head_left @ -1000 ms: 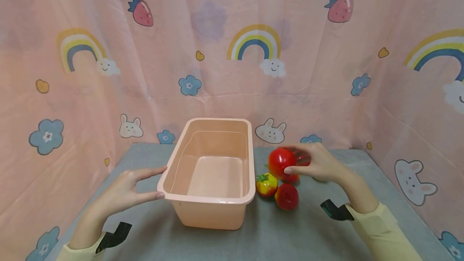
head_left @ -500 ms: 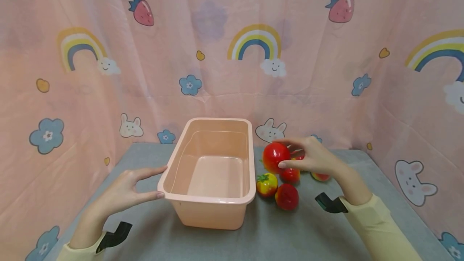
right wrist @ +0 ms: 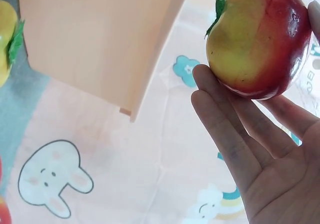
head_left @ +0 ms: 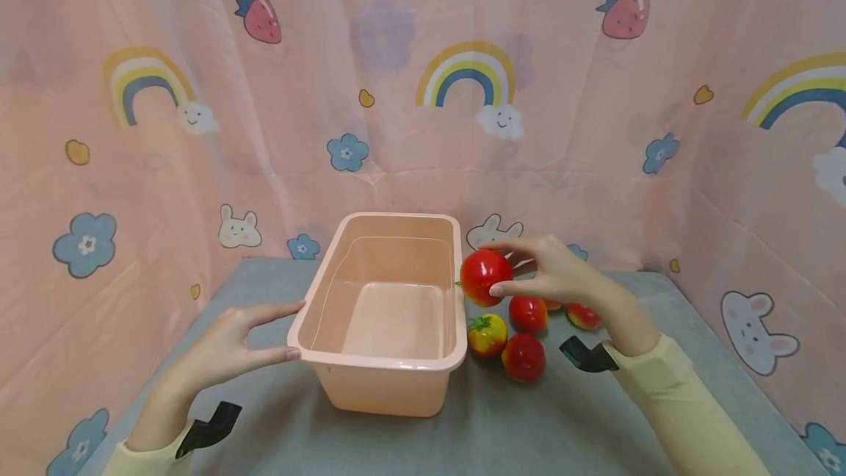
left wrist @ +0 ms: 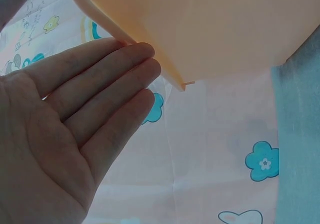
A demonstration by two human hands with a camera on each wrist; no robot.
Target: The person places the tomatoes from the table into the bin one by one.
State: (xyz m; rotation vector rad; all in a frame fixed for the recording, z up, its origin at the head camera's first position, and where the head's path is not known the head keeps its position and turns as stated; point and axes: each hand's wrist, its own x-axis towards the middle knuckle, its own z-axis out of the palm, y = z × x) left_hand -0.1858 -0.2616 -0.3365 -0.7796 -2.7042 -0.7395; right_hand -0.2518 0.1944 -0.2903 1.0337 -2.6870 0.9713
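My right hand (head_left: pixel 551 270) holds a shiny red tomato (head_left: pixel 485 278) between thumb and fingers, in the air beside the bin's right rim. The right wrist view shows the tomato's yellow-green side (right wrist: pixel 235 49) and green leafy top, with that hand's fingers (right wrist: pixel 225 144) against it. A peach-coloured plastic bin (head_left: pixel 390 391) stands on the table; nothing lies inside. My left hand (head_left: pixel 225 347) touches the bin's left rim with thumb and fingertips. Seen from the left wrist, its fingers (left wrist: pixel 105 84) are straight and lie against the rim.
Right of the bin lie a yellow-red fruit with a green top (head_left: pixel 487 335), a dark red fruit (head_left: pixel 524 358), a red fruit (head_left: pixel 528 314) and a red-and-green piece (head_left: pixel 584 316), partly behind the right hand. A grey cloth (head_left: pixel 277 417) covers the table. A patterned pink curtain (head_left: pixel 396 182) hangs behind.
My right hand has carried the tomato left and slightly up, from above the other fruits to the bin's right rim. Fruits behind it have come into view. The left hand stays put.
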